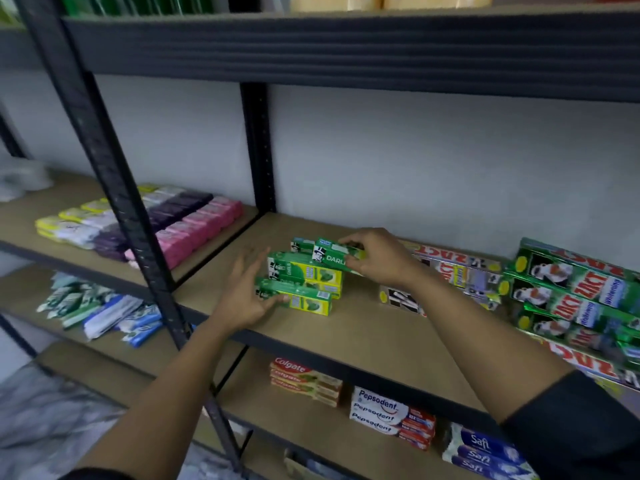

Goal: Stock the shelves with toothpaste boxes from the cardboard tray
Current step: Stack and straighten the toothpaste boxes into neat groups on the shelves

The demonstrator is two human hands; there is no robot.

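A black sleeve (pixel 575 431) ends near each elbow, leaving the forearms (pixel 180 368) bare.

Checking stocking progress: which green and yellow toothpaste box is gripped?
The topmost green and yellow toothpaste box, pinched by the right hand above the stack; the left hand touches the front one.

Both arms are stretched forward, the left hand (pixel 247 292) spread with straight fingers, the right hand (pixel 377 258), farther off, pinched on a green toothpaste box (pixel 330 259).
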